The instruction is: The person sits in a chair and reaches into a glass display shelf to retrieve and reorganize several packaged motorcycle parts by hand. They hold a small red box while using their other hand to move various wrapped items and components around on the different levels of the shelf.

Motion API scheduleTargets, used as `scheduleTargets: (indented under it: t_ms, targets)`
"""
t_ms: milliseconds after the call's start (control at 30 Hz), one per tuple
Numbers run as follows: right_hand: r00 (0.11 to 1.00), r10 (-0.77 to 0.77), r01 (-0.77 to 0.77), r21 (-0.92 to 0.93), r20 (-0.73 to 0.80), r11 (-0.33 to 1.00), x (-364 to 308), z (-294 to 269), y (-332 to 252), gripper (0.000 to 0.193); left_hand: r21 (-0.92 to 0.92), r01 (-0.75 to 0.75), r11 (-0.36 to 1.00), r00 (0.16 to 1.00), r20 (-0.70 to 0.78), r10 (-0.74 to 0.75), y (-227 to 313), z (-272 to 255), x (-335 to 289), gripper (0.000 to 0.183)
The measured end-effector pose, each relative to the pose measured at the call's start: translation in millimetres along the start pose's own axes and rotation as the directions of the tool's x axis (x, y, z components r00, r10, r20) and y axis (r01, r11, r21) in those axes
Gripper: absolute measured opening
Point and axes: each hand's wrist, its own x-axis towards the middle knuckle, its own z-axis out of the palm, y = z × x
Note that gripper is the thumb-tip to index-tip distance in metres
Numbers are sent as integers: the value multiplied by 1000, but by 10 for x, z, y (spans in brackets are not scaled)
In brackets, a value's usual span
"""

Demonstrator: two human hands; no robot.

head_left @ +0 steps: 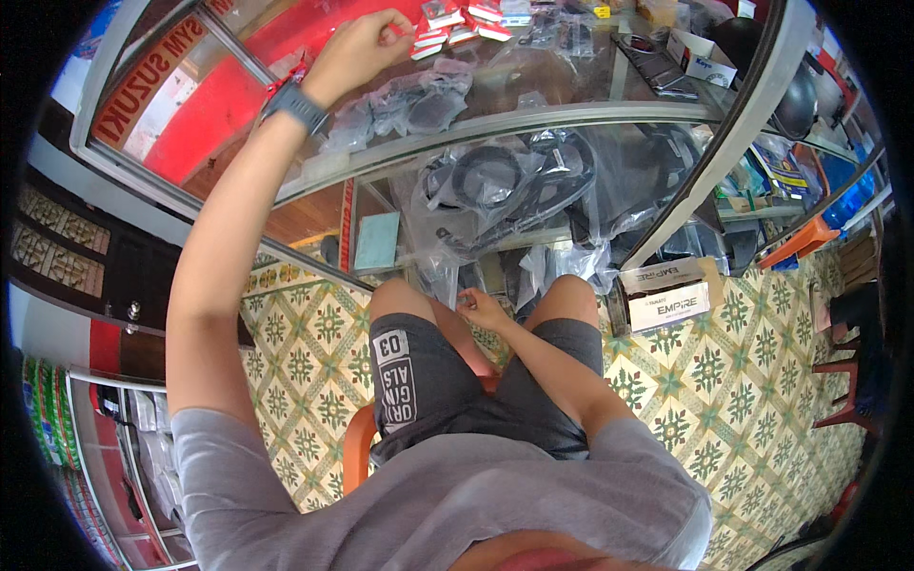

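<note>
My left hand (367, 52) reaches over the top glass shelf (519, 78) of a display case. Its fingers are curled in beside a pile of small red and white boxes (457, 27), and I see nothing in them. A dark watch (297, 107) is on that wrist. Below it on the shelf lie parts in clear plastic bags (419, 103). Between my knees, in front of the lower shelf, is my right hand (483, 309). Its fingers are loosely bent in, with no object showing in them. Close by hangs clear plastic wrapping (440, 278).
Bagged black rings and curved parts (490, 176) fill the lower shelf, with a light blue box (378, 240) at its left. A metal-framed glass panel (709, 143) slants at the right. A cardboard box (666, 297) stands by my right knee. I sit on an orange chair (358, 447).
</note>
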Motion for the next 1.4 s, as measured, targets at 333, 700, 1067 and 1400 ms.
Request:
scheduleTargets:
  t_ms: [333,700,1067,1400]
  targets:
    - [997,-7,4,-37,-75,999,-80,-99,-100,39,523,82,849,993,30,-115,-493,699,986,17]
    - [1000,1,-1,-8,19,1000,18,-44,-51,34,310,-103,945,835,-489,252,-243,-324,216,76]
    - [894,-118,-314,794,431,520,-352,-665,-1204,78,-599,302,742,928,5,-374,610,831,-2874,9]
    - [890,-69,-67,278,451,958,-834,-823,-1709,65,-787,345,512,813,-21,-581,778,1783,-3471,10]
